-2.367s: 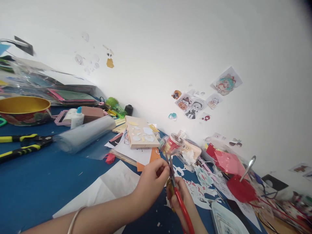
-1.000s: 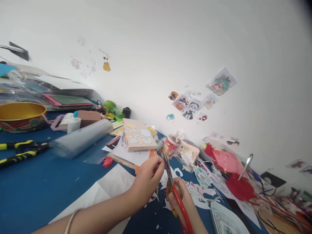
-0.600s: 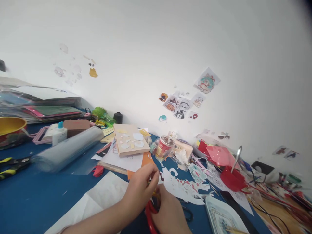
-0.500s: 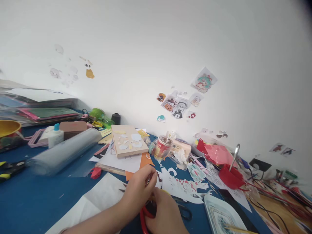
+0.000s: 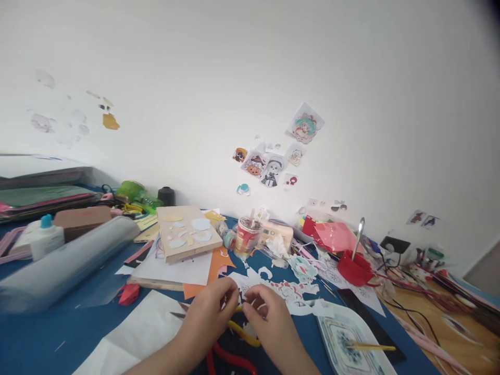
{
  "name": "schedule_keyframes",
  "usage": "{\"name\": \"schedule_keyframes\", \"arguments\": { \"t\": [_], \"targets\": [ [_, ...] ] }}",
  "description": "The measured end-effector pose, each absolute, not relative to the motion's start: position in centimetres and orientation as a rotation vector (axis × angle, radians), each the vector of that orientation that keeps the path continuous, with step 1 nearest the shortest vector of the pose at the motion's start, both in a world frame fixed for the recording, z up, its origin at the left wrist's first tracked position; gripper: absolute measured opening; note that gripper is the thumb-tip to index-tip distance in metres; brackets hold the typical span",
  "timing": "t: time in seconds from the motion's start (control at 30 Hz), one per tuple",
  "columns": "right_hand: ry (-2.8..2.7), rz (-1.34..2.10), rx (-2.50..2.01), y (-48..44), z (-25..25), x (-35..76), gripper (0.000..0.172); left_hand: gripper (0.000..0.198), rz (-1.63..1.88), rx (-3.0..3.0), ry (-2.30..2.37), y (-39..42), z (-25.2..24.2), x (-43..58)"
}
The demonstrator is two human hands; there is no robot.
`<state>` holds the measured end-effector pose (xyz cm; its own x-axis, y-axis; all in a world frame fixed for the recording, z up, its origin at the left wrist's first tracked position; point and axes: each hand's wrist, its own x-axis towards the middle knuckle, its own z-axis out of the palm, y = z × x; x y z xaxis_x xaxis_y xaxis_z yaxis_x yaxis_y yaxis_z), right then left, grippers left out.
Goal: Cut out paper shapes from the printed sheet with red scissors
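My left hand [image 5: 214, 311] and my right hand [image 5: 269, 322] face each other low in the middle, fingertips curled inward and close together. Both are closed; whatever is pinched between the fingertips is too small and hidden to name. Dark pointed blade tips [image 5: 180, 311] stick out to the left from behind my left hand. Below and between the hands show yellow handles [image 5: 242, 333] and a red scissor-like handle [image 5: 233, 359]. A crumpled white paper sheet [image 5: 136, 333] lies under my left forearm. Cut paper scraps [image 5: 289, 291] lie just beyond my right hand.
A board with paper cut-outs [image 5: 187, 245] stands on sheets behind my hands. A drink cup [image 5: 247, 237] is beyond. On the right are a tray [image 5: 326, 333] with a yellow stick [image 5: 371, 346] and a red pot-like container [image 5: 353, 268]. A clear plastic roll [image 5: 74, 260] lies left.
The view has turned to the right. My hands have moved slightly apart, and the right one has shifted up from over the red handle. More of the red and yellow handles now shows.
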<state>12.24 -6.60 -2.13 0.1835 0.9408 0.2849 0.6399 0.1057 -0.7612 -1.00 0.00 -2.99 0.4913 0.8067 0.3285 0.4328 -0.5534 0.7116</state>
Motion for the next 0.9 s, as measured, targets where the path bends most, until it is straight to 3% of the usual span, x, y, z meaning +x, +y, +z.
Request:
{"name": "schedule_keyframes", "arguments": {
  "t": [0.9],
  "targets": [
    [-1.555,0.409,-1.575,-6.14,-3.07,12.21,0.016,0.02,0.896,2.238,0.973,-0.58,-3.32,-0.72]
  ]
}}
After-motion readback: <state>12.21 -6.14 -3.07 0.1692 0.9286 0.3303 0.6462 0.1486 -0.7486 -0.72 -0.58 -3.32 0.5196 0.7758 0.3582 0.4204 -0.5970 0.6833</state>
